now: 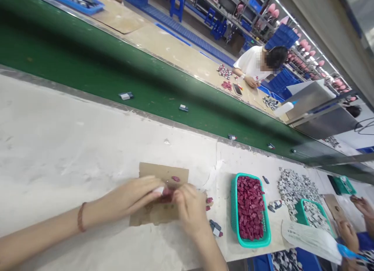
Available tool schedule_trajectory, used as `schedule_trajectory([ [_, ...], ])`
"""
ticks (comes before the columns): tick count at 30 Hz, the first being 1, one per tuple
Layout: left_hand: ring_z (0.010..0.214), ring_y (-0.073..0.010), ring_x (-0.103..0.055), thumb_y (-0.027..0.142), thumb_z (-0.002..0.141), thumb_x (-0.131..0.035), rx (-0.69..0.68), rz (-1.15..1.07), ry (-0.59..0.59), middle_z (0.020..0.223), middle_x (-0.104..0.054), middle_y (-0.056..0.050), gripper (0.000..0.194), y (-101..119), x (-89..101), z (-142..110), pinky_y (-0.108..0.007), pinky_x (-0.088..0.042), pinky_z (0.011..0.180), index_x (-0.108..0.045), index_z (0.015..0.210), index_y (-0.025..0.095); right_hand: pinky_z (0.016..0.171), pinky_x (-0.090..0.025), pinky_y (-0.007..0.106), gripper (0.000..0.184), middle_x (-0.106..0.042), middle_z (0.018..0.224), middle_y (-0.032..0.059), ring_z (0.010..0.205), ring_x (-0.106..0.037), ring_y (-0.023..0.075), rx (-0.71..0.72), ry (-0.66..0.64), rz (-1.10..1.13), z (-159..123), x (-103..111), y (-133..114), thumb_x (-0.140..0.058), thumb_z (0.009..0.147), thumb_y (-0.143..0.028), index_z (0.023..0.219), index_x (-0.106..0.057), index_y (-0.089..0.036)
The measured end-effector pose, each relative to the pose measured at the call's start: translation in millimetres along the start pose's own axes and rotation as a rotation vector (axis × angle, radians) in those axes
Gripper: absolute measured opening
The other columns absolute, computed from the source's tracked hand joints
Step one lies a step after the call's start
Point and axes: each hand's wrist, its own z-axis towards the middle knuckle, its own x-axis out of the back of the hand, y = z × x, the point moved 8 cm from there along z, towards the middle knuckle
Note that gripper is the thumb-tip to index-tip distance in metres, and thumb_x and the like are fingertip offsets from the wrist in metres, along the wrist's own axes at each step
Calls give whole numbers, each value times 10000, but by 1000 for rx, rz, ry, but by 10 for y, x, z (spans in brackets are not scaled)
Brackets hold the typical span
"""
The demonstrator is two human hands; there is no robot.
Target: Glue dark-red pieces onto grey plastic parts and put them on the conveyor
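Note:
My left hand point(142, 193) reaches in over a piece of brown cardboard point(162, 170), its fingers pinched on a small white-and-dark-red piece point(166, 191), blurred and partly covered. My right hand point(191, 206) is closed close beside it, thumb and fingertips together at the piece's right end; whatever those fingers hold is hidden. A loose dark-red piece point(175, 178) lies on the cardboard just beyond the hands. Right of my right hand are a few more dark-red pieces point(208, 201) and a small cluster of grey-and-white parts point(215, 227).
A green basket point(234, 208) full of dark-red pieces stands to the right. Past it lie a pile of whitish parts point(298, 187), a second green basket point(300, 214) and a clear squeeze bottle point(312, 238) near another person's hands. A green belt point(152, 103) carrying parts runs behind; a person point(254, 62) works across it.

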Motion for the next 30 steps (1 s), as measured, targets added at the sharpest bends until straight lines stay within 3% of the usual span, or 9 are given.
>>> schedule_trajectory([
  [5,1037,-274,-596,489,962,-326,101,254,247,1138,-669,-106,466,-302,734,653,-355,-454,906,-605,1129,154,790,-467,353,195,-650,928,79,890,-599,230,-396,306,-244,-418,1085,809,-453,940,-285,950,-631,-205],
  [8,1119,-299,-545,457,952,-323,171,436,372,1185,-637,-120,503,-576,1095,1062,-397,-413,964,-572,1191,92,887,-455,428,238,-641,1039,112,1003,-581,275,-476,240,-335,-586,1344,1191,-462,897,-244,1039,-647,-198],
  [11,1155,-353,-506,403,945,-259,205,494,438,1143,-630,-145,536,-819,1252,1404,-480,-379,982,-559,1197,39,912,-461,445,269,-647,1033,105,1014,-586,278,-464,159,-349,-632,1356,1388,-454,878,-208,1050,-661,-206],
  [14,1208,-388,-465,319,911,-354,190,527,464,1195,-608,-197,452,-917,1250,1691,-529,-339,1015,-568,1179,26,907,-476,438,270,-652,1021,103,994,-603,271,-438,155,-344,-618,1327,1459,-450,867,-186,1016,-673,-208],
  [19,1316,-361,-389,209,860,-507,88,523,421,1400,-496,-216,419,-831,1062,2175,-506,-287,1087,-544,1254,73,841,-502,426,223,-669,939,95,900,-623,267,-437,215,-308,-621,1359,1524,-470,841,-199,917,-678,-219],
  [24,1228,-312,-495,198,865,-597,43,407,369,1273,-604,-145,301,-743,929,2579,-516,-332,1067,-611,1161,140,748,-514,401,164,-689,829,77,794,-624,264,-507,312,-204,-724,1469,1560,-546,807,-323,829,-674,-223],
  [27,1153,-279,-552,287,894,-621,36,279,378,1164,-636,-98,222,-682,896,2666,-531,-378,1029,-639,1061,142,668,-513,351,237,-694,809,66,727,-624,242,-620,406,-42,-811,1515,1533,-607,795,-441,845,-671,-219],
  [30,1141,-279,-563,286,878,-622,33,94,418,1143,-636,-114,228,-623,855,2549,-501,-392,1034,-647,1050,139,699,-521,330,329,-713,878,74,775,-647,230,-690,513,215,-854,1441,1435,-650,786,-508,926,-679,-212],
])
